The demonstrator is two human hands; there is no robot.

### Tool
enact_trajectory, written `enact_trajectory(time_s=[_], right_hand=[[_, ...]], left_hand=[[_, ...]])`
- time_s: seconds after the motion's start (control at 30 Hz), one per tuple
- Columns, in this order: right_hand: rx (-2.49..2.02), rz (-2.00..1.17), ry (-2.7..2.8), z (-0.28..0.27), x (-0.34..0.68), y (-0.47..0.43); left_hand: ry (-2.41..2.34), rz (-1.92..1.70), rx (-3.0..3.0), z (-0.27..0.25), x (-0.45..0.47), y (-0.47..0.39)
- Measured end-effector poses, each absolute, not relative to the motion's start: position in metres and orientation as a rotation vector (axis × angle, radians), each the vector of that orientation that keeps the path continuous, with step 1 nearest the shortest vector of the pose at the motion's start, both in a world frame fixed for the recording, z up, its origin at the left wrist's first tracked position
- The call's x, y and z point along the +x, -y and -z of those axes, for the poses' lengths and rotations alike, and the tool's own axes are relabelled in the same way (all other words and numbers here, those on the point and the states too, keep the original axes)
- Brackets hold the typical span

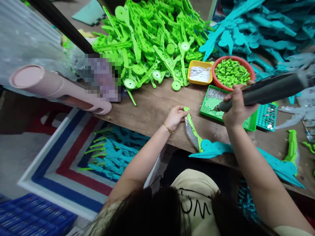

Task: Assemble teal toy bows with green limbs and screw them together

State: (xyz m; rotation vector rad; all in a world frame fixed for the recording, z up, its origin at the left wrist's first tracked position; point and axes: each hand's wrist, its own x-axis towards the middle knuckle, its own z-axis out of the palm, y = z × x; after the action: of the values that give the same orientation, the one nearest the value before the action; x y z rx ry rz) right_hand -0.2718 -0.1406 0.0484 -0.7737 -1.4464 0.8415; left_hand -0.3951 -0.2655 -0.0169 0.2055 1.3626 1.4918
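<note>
My left hand (175,117) pinches the upper end of a green plastic part (194,129) with a clear curved blade-like piece along it. Its lower end meets a teal plastic part (216,148) lying along the table's front edge. Wrapped in my right hand (237,109) is a dark power screwdriver (270,90), its tip pointing left over a green perforated tray (205,109) of small metal screws. Further right, a similar green part (292,146) rests against another teal part (280,165), partly hidden by my right forearm.
Behind lie heaps of green parts (152,39) and teal parts (261,32). A yellow tray (200,82), a red bowl (233,88) of green pieces and a teal tray (262,121) stand nearby. At left are a pink tumbler (49,85) and a striped box (61,170) holding assembled pieces.
</note>
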Motion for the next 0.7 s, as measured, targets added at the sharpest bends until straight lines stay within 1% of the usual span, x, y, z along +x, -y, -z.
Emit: enact_trajectory(time_s=[0.1, 0.23, 0.37, 0.53, 0.7], right_hand=[[-0.723, -0.902, 1.46, -0.056, -0.281, 0.16], [-0.701, -0.963, 1.568, -0.042, -0.298, 0.178], [-0.778, -0.968, 1.656, -0.028, -0.308, 0.18], [-0.791, -1.02, 1.672, -0.026, -0.312, 0.18], [-0.714, -1.06, 1.626, -0.026, -0.313, 0.184]], left_hand=[[-1.296, -1.508, 0.211, 0.024, -0.375, 0.263], [-1.28, -1.538, 0.188, 0.032, -0.36, 0.259], [-1.253, -1.563, 0.192, 0.035, -0.36, 0.258], [-1.236, -1.565, 0.218, 0.038, -0.36, 0.259], [-1.223, -1.574, 0.219, 0.038, -0.359, 0.26]])
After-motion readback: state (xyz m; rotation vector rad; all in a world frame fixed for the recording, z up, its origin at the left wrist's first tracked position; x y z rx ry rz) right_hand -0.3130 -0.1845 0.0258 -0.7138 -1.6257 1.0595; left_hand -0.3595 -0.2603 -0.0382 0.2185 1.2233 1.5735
